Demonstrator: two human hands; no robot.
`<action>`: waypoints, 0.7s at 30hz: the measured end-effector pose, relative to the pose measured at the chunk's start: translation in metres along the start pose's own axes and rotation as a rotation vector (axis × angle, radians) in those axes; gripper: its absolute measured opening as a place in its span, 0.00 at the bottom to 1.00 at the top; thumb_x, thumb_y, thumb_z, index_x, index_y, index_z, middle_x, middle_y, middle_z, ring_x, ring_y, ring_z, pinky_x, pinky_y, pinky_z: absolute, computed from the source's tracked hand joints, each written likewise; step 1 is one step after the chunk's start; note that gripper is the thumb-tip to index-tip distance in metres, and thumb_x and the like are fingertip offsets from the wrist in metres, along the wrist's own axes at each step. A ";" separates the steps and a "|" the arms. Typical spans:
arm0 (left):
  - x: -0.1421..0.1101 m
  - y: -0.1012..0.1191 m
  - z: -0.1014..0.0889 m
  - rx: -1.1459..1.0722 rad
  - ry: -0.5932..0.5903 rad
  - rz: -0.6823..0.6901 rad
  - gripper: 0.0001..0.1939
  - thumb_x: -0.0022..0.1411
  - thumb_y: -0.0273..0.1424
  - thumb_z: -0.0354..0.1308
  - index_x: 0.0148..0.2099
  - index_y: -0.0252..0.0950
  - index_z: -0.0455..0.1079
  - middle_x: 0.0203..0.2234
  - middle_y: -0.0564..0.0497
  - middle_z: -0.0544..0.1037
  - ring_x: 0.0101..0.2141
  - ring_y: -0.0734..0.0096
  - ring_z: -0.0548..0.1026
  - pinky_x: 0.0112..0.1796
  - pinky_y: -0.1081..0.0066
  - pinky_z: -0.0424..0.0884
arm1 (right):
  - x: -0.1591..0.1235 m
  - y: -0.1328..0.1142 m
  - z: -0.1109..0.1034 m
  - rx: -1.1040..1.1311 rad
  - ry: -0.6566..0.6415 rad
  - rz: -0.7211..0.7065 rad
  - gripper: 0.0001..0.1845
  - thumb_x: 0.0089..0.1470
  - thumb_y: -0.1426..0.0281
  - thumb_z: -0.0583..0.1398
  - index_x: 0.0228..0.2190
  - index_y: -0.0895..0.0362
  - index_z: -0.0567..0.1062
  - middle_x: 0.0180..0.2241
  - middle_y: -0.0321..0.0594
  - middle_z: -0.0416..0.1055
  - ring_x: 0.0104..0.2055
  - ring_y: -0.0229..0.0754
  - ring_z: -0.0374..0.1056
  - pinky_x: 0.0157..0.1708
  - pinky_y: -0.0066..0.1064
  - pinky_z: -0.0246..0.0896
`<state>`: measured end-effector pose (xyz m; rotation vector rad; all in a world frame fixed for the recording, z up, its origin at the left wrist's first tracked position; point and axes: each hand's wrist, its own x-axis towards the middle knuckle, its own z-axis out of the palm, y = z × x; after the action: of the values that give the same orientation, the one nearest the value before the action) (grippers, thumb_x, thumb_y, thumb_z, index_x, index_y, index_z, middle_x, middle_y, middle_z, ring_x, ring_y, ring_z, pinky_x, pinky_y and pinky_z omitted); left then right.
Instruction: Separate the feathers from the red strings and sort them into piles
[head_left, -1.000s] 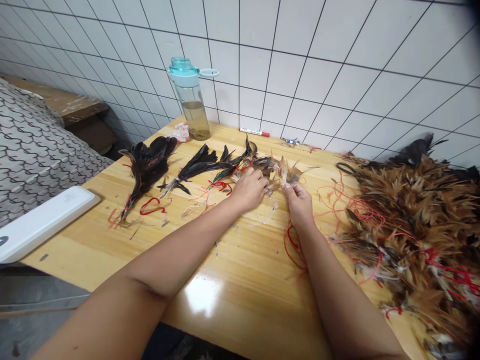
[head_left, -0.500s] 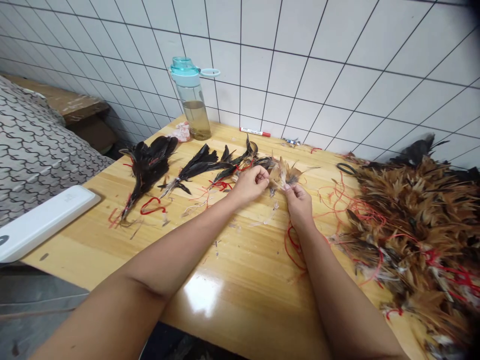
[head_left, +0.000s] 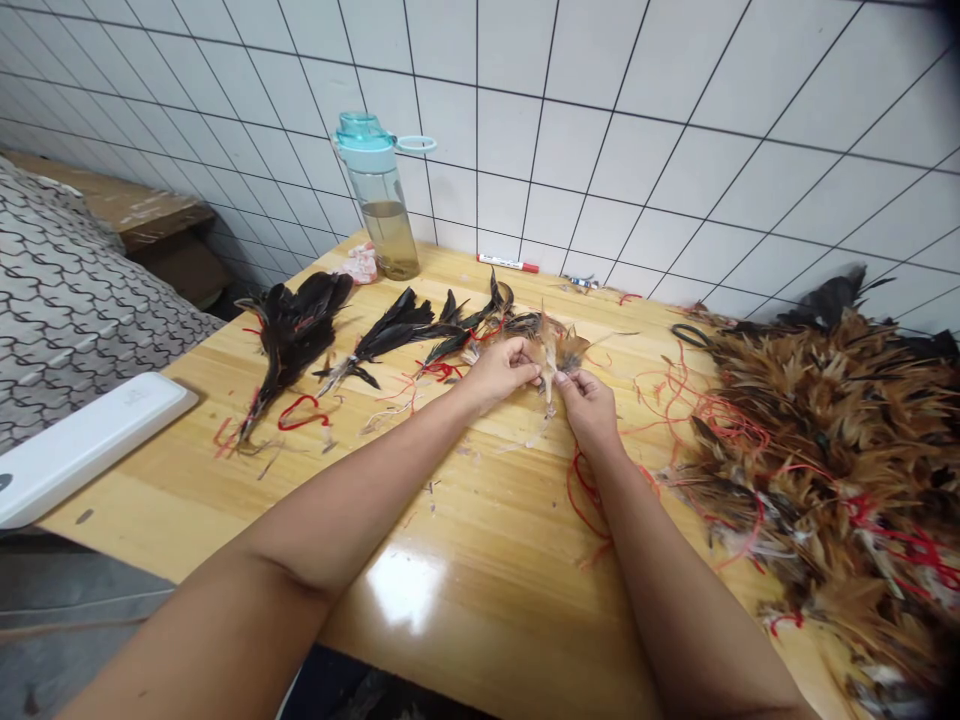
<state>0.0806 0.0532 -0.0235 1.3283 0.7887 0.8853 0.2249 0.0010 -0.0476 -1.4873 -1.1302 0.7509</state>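
Note:
Over the middle of the wooden table, my two hands meet at a small cluster of brown feathers. My left hand is closed, thumb and fingers pinching the cluster from its left side. From the right, my right hand pinches feathers close to their pale quill ends. Just behind and left of my left hand lie dark feathers tied with red string. Farther left are a black feather bunch and a larger black feather bunch. Loose red string runs beside my right wrist.
A big heap of brown feathers covers the right side, with tangled red string at its edge. Against the tiled wall stand a water bottle and a red-and-white marker. A white oblong device sits at the left edge.
My left hand has closed in on the brown feathers and now pinches them. My right hand has shifted slightly left, bringing both hands together, and the feathers stand more upright.

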 end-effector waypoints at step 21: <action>0.001 -0.004 -0.001 0.103 -0.030 0.057 0.08 0.51 0.29 0.61 0.32 0.32 0.65 0.25 0.56 0.69 0.26 0.79 0.66 0.31 0.76 0.61 | 0.002 0.006 -0.001 0.060 -0.098 -0.003 0.16 0.42 0.55 0.60 0.20 0.56 0.68 0.18 0.31 0.62 0.21 0.34 0.55 0.23 0.28 0.52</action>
<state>0.0807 0.0542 -0.0277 1.4577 0.7851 0.8768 0.2276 0.0023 -0.0532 -1.4104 -1.1730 0.8563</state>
